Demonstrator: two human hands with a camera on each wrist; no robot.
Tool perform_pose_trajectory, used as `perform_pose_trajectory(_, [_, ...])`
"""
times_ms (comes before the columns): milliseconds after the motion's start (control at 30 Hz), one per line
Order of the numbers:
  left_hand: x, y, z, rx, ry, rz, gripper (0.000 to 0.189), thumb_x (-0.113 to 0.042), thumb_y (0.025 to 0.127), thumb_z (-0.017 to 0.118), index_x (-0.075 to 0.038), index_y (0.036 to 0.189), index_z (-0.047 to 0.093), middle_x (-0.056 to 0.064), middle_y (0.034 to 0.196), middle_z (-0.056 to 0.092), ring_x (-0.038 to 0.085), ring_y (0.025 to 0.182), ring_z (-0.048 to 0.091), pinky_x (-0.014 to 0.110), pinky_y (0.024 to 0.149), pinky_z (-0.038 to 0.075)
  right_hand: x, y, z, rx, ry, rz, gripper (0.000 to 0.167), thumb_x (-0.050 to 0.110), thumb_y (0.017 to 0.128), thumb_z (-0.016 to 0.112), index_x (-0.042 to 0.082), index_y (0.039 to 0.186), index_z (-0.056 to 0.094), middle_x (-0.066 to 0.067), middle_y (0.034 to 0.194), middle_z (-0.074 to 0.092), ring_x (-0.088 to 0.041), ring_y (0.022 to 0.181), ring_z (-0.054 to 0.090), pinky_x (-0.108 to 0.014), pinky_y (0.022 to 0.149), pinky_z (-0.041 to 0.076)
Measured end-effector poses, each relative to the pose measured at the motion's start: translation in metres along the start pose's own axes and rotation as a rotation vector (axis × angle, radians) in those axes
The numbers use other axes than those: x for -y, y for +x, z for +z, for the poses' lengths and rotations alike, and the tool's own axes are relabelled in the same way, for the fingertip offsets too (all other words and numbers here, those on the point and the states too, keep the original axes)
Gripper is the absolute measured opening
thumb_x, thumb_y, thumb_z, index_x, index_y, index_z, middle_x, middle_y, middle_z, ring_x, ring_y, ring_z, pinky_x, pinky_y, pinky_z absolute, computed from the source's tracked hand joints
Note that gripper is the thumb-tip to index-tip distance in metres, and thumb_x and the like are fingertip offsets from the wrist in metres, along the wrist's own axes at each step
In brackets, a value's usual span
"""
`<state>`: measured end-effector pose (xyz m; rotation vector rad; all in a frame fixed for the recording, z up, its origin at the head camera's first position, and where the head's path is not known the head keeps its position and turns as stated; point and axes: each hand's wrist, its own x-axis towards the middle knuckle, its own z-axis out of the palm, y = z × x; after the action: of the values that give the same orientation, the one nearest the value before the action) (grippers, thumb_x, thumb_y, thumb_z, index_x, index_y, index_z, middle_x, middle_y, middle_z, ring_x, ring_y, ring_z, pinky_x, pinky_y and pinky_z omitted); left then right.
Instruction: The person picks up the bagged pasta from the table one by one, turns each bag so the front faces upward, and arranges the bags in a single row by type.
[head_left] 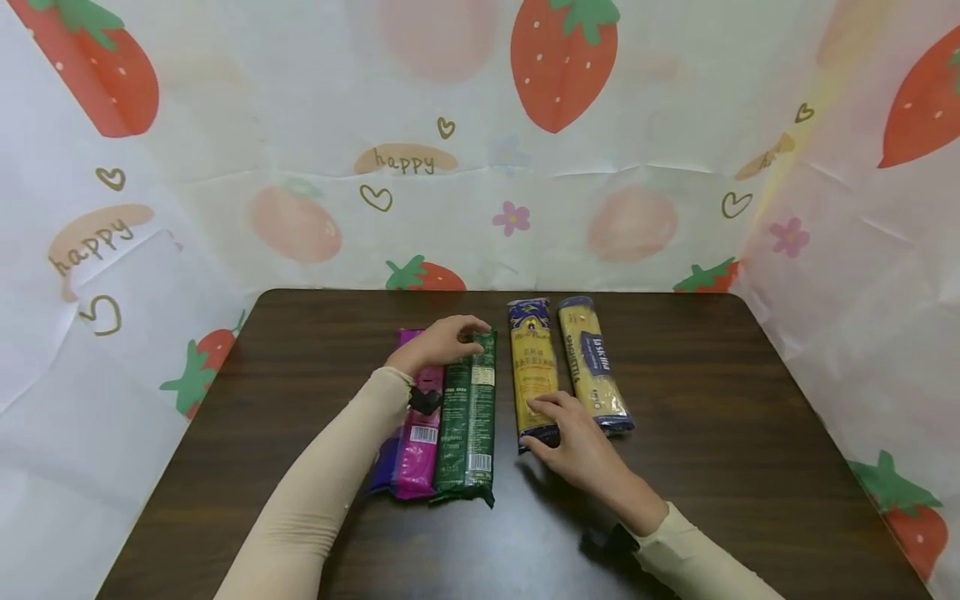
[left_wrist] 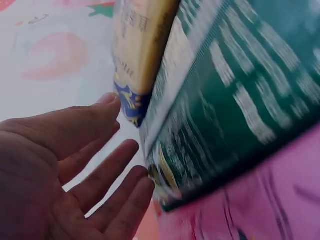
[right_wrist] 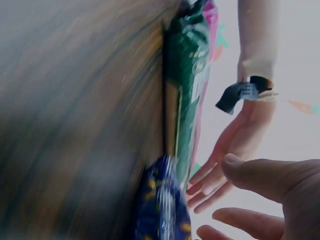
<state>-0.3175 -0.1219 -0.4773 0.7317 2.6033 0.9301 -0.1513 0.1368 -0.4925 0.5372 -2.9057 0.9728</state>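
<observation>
My left hand hovers over the far end of a green pasta packet, thumb and fingers apart and loosely bent. In the left wrist view, its fingertips come right at the end of the green packet, with nothing gripped. My right hand is above the near end of a yellow pasta packet with blue ends, its fingers spread and relaxed. The right wrist view shows the blue end of that packet beside the fingers. A pink packet lies left of the green one, partly under my left forearm.
A purple-blue packet shows at the pink one's left edge. To the right of the yellow packet lies a spaghetti packet with a dark blue label. All lie on a dark wooden table, with a strawberry-print cloth behind.
</observation>
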Motion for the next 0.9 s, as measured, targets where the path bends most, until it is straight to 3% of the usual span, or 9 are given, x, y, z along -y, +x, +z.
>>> perform_pose_trajectory(167, [0.003,-0.003,-0.003,-0.014,0.079,-0.009,0.053,-0.019,0.108,0.068,0.0,0.156,0.052,0.023,0.161,0.047,0.041,0.153,0.04,0.056,0.125,0.035,0.004,0.0,0.004,0.044,0.076,-0.081,0.063,0.02,0.093,0.088,0.004,0.149,0.063,-0.013,0.143,0.062,-0.035,0.132,0.061,-0.055,0.105,0.054])
perform_pose_trajectory(400, [0.009,-0.001,-0.004,-0.045,0.08,-0.059,0.057,-0.026,0.109,0.067,-0.001,0.158,0.05,0.023,0.165,0.043,0.044,0.155,0.031,0.057,0.127,0.029,0.006,0.0,0.012,0.123,0.144,-0.23,0.07,0.024,0.094,0.087,0.003,0.153,0.057,-0.014,0.145,0.063,-0.034,0.133,0.061,-0.056,0.108,0.053])
perform_pose_trajectory(700, [0.016,0.002,-0.002,-0.055,0.129,-0.077,0.063,-0.031,0.107,0.071,-0.001,0.158,0.05,0.021,0.163,0.048,0.043,0.151,0.033,0.056,0.124,0.032,0.016,-0.005,0.024,0.277,0.131,-0.173,0.096,0.044,0.091,0.088,0.006,0.165,0.041,-0.02,0.167,0.04,-0.041,0.152,0.041,-0.061,0.117,0.043])
perform_pose_trajectory(900, [0.016,0.003,0.0,-0.054,0.252,-0.099,0.068,-0.036,0.103,0.075,-0.007,0.159,0.051,0.014,0.162,0.051,0.042,0.152,0.032,0.058,0.125,0.03,0.022,-0.004,0.03,0.337,0.087,-0.142,0.105,0.053,0.089,0.087,0.009,0.169,0.035,-0.019,0.174,0.027,-0.043,0.156,0.033,-0.063,0.115,0.045])
